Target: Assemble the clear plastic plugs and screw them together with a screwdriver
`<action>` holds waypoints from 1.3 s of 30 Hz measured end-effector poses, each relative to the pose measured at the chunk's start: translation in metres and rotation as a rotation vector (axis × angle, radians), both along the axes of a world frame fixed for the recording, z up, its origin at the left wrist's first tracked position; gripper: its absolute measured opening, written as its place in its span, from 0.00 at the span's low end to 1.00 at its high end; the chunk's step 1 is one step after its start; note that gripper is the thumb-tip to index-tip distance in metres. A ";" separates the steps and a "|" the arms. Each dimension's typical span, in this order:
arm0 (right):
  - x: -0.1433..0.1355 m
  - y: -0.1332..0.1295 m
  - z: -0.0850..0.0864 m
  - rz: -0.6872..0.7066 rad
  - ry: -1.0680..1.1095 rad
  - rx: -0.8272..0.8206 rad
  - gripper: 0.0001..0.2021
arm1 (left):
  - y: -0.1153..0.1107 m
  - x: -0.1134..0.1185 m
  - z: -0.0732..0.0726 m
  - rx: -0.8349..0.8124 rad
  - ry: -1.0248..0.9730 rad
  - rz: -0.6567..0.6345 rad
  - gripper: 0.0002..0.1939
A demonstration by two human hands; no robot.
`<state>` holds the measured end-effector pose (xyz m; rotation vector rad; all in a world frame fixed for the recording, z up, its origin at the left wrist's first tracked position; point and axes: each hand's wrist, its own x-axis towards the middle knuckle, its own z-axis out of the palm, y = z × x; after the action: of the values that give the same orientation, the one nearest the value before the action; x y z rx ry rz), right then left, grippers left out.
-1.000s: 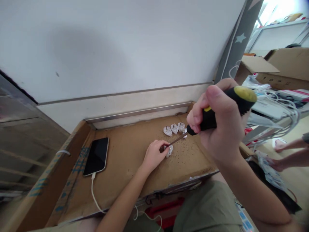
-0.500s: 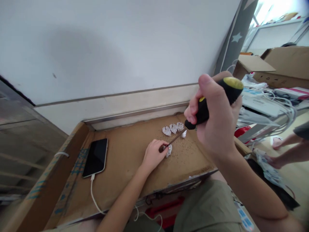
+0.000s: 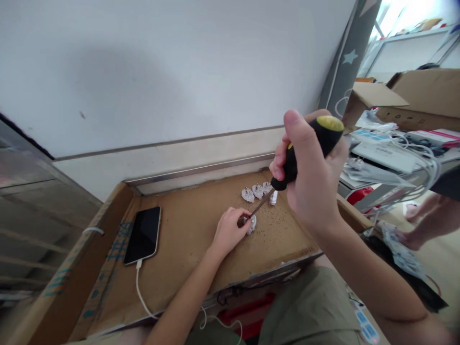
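My right hand (image 3: 312, 167) is wrapped round the black and yellow handle of a screwdriver (image 3: 292, 165), thumb up along the grip. The shaft slants down to the left, and its tip ends at a small clear plastic plug part (image 3: 253, 224) on the cardboard. My left hand (image 3: 232, 227) pinches that plug part from the left, close beside the screwdriver tip; the fingertips partly hide it. Behind them stand several similar clear plug parts (image 3: 247, 194) with metal pins up, in a row. A white piece (image 3: 273, 197) lies at the right end of the row.
A phone (image 3: 143, 235) with a white cable lies at the left of the cardboard tray (image 3: 187, 230). A white wall panel (image 3: 161, 72) rises behind. To the right are a table with cables and packets, an open cardboard box (image 3: 424, 96), and another person's legs (image 3: 427, 215).
My right hand and the screwdriver handle have shifted a little to the left, so the shaft stands slightly steeper. My left hand stays on the plug part.
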<state>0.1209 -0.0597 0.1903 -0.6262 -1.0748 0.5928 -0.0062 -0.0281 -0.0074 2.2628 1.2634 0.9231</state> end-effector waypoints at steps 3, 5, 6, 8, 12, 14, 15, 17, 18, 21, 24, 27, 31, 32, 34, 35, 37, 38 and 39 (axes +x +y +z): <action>-0.002 0.004 0.003 -0.036 0.008 -0.019 0.18 | 0.001 0.000 0.000 0.033 0.022 -0.007 0.04; -0.001 0.006 0.006 -0.064 0.030 -0.039 0.19 | 0.000 -0.001 0.001 0.057 0.046 -0.014 0.03; 0.000 0.007 0.006 -0.069 0.036 -0.053 0.20 | 0.000 -0.001 0.001 0.061 0.057 -0.016 0.03; 0.004 0.008 0.007 -0.032 0.012 -0.076 0.21 | 0.000 -0.001 0.003 0.059 0.074 -0.021 0.04; 0.016 0.011 0.007 0.119 -0.124 -0.099 0.13 | 0.000 -0.002 0.005 0.048 0.098 -0.030 0.05; 0.022 0.013 0.006 0.132 -0.157 -0.096 0.11 | 0.000 -0.002 0.004 0.038 0.098 -0.029 0.05; 0.025 0.015 0.006 0.132 -0.168 -0.089 0.11 | 0.000 -0.002 0.004 0.034 0.094 -0.027 0.05; 0.028 0.017 0.005 0.136 -0.191 -0.078 0.12 | 0.001 -0.002 0.003 0.031 0.089 -0.023 0.05; 0.029 0.017 0.005 0.142 -0.202 -0.081 0.13 | 0.001 -0.002 0.003 0.034 0.090 -0.025 0.05; 0.029 0.019 0.004 0.143 -0.207 -0.074 0.13 | 0.000 -0.002 0.004 0.066 0.113 -0.025 0.05; 0.028 0.019 0.002 0.139 -0.209 -0.061 0.14 | -0.001 -0.001 0.005 0.105 0.139 -0.002 0.06; 0.025 0.019 0.000 0.173 -0.251 -0.077 0.15 | -0.001 -0.002 0.005 0.092 0.141 0.009 0.06; 0.024 0.019 0.003 0.216 -0.320 -0.049 0.15 | 0.000 -0.002 0.003 0.066 0.110 0.016 0.06; 0.025 0.018 0.006 0.213 -0.337 -0.035 0.15 | 0.000 -0.002 0.003 0.060 0.102 0.019 0.06; 0.025 0.016 0.011 0.190 -0.351 -0.014 0.14 | 0.000 -0.001 0.002 0.050 0.089 0.027 0.06; 0.025 0.015 0.014 0.176 -0.344 -0.004 0.13 | 0.000 -0.001 0.002 0.048 0.084 0.031 0.06; 0.025 0.013 0.018 0.155 -0.317 0.010 0.11 | 0.000 -0.001 0.001 0.048 0.077 0.037 0.06; 0.024 0.012 0.019 0.153 -0.303 0.014 0.11 | 0.000 0.000 0.000 0.047 0.075 0.039 0.06; 0.024 0.012 0.018 0.154 -0.291 0.013 0.11 | 0.000 0.000 0.000 0.043 0.073 0.039 0.06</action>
<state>0.1445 -0.0480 0.2085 -0.6345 -1.4083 0.6392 -0.0064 -0.0278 -0.0073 2.3326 1.3356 0.8972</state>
